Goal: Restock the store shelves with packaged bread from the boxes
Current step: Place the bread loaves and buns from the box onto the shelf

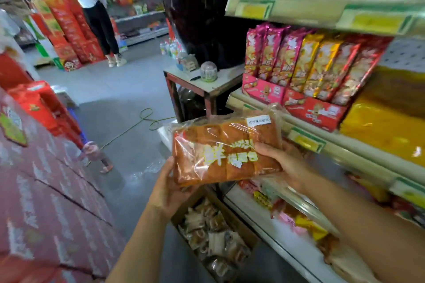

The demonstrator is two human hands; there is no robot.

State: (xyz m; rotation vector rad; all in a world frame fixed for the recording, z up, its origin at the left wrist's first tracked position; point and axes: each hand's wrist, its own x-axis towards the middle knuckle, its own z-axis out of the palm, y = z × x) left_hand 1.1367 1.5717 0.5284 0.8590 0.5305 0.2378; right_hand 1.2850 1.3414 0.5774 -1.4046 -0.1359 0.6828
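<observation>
Now both hands, left hand point(166, 187) and right hand point(284, 163), fingers curled round bread pack point(226, 150), held above open box point(216, 239), near shelf point(333, 145). Next: find free shelf spot, slide pack in flat.

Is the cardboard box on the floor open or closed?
Open: the cardboard box has its top uncovered, and small wrapped bread packs are visible inside.

Floor point(128, 108) w/ cardboard box point(248, 234); shelf point(333, 145) w/ snack display boxes point(315, 112).
</observation>
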